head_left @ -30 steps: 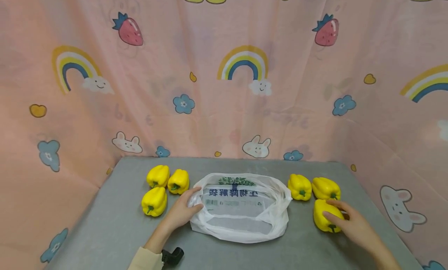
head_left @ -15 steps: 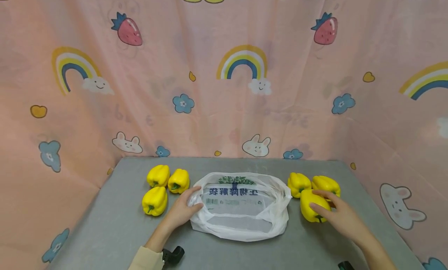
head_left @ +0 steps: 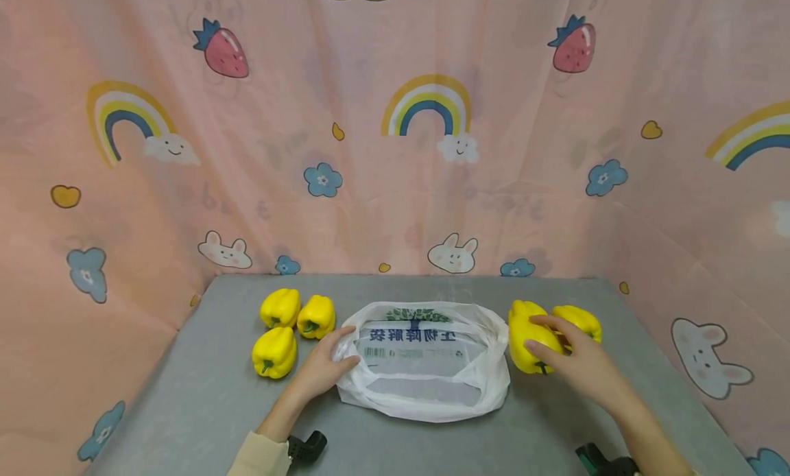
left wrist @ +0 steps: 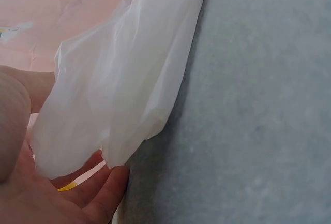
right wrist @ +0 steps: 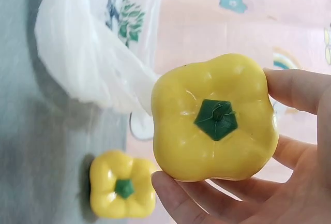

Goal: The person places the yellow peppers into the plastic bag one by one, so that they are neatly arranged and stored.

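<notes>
My right hand (head_left: 586,366) grips a yellow bell pepper (head_left: 529,349) with a green stem, thumb and fingers around its sides, just right of the white plastic bag (head_left: 432,413). In the right wrist view the held pepper's stem end (right wrist: 178,136) faces the camera. The bag lies mouth open on the table, with printed characters and a green tree on it. At its left rim, my left hand (head_left: 324,366) holds the plastic between thumb and fingers. The left wrist view shows the thin film (left wrist: 119,79) hanging over part of that hand.
Behind the held pepper are two more yellow peppers, one (head_left: 523,307) partly covered and another (head_left: 583,322) to its right. Three others (head_left: 274,352) sit together left of the bag on the grey table (head_left: 197,407). A pink patterned cloth (head_left: 370,208) surrounds the table.
My right hand has carried the gripped pepper leftward and slightly back, from the right of the table to beside the bag. The left hand has stayed at the bag's rim.
</notes>
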Demonstrator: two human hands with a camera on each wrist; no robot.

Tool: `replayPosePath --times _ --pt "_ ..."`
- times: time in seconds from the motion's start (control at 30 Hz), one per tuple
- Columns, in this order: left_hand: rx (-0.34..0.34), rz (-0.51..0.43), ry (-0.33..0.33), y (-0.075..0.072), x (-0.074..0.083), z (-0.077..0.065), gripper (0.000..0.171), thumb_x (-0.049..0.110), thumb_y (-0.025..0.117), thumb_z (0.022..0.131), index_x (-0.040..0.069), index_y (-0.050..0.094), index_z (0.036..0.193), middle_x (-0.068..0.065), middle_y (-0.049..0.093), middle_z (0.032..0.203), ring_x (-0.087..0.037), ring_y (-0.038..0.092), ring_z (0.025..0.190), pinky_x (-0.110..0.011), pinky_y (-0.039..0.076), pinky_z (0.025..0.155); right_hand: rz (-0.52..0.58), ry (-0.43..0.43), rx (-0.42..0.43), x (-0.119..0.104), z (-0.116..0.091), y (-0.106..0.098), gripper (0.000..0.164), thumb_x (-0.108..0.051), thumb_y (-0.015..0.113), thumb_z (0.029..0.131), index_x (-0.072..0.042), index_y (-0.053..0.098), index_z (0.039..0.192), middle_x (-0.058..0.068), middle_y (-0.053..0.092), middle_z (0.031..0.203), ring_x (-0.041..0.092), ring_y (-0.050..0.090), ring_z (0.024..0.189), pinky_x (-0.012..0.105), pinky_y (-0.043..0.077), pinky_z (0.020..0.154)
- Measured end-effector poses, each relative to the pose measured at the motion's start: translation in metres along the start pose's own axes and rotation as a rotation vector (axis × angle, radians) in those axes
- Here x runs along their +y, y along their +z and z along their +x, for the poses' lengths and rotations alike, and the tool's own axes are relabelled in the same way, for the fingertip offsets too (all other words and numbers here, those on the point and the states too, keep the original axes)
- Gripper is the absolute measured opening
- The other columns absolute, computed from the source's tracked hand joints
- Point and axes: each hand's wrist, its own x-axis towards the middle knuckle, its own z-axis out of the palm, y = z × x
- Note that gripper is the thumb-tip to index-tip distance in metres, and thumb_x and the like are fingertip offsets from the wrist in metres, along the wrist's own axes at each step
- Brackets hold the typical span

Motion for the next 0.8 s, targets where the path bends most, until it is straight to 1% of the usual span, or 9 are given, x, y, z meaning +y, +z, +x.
replayPosePath --times 0.03,0.1,0.2,0.27,0.47,0.6,0.8 --pt "0.000 0.001 0.002 0.000 0.000 0.000 0.056 0.020 0.072 0.095 0.014 0.053 0.147 -0.020 0.043 0.155 -0.042 0.038 0.142 -0.068 0.027 0.113 0.014 -0.008 0.001 -0.003 0.001 0.001 0.068 -0.050 0.063 0.098 -0.005 0.048 0.147 0.031 0.042 0.150 0.049 0.049 0.127 0.060 0.050 0.092" --pt "0.001 0.001 0.005 -0.001 0.000 0.000 0.056 0.020 0.072 0.095 0.014 0.053 0.147 -0.020 0.043 0.155 -0.043 0.038 0.142 -0.068 0.027 0.113 0.037 -0.024 0.006 -0.009 0.003 0.005 0.067 -0.049 0.064 0.098 -0.005 0.048 0.147 0.030 0.043 0.150 0.049 0.047 0.128 0.061 0.048 0.095" --pt "0.000 0.001 0.001 -0.001 -0.001 0.000 0.056 0.021 0.072 0.095 0.015 0.053 0.147 -0.020 0.043 0.155 -0.043 0.039 0.142 -0.068 0.027 0.113 0.062 -0.056 0.016 -0.017 0.007 0.009 0.065 -0.047 0.065 0.098 -0.005 0.049 0.146 0.027 0.044 0.150 0.045 0.050 0.125 0.056 0.051 0.094" --pt "-0.002 -0.003 -0.002 -0.001 -0.001 0.000 0.055 0.021 0.072 0.095 0.015 0.053 0.147 -0.019 0.043 0.155 -0.042 0.039 0.142 -0.068 0.027 0.113 0.066 -0.070 0.029 -0.023 0.009 0.012 0.064 -0.046 0.065 0.098 -0.005 0.051 0.145 0.024 0.048 0.148 0.039 0.054 0.117 0.051 0.053 0.091" --pt "-0.005 -0.008 -0.015 -0.001 0.000 0.000 0.055 0.023 0.072 0.095 0.017 0.053 0.147 -0.018 0.043 0.155 -0.042 0.038 0.142 -0.069 0.027 0.113 0.074 -0.089 0.039 -0.038 0.014 0.020 0.064 -0.048 0.065 0.098 -0.007 0.052 0.145 0.020 0.050 0.147 0.037 0.052 0.121 0.057 0.049 0.097" --pt "-0.009 -0.001 -0.025 -0.001 0.001 0.000 0.055 0.023 0.071 0.096 0.018 0.053 0.147 -0.018 0.042 0.156 -0.042 0.038 0.142 -0.070 0.026 0.113 0.080 -0.114 0.055 -0.046 0.017 0.023 0.063 -0.046 0.067 0.097 -0.007 0.052 0.144 0.018 0.053 0.145 0.035 0.054 0.120 0.053 0.051 0.095" --pt "-0.011 0.001 -0.026 -0.002 0.001 -0.001 0.055 0.024 0.071 0.096 0.017 0.053 0.148 -0.018 0.042 0.156 -0.043 0.037 0.143 -0.071 0.026 0.112 0.103 -0.134 0.054 -0.057 0.020 0.029 0.062 -0.044 0.066 0.098 -0.007 0.051 0.146 0.019 0.052 0.144 0.034 0.055 0.120 0.051 0.052 0.095"
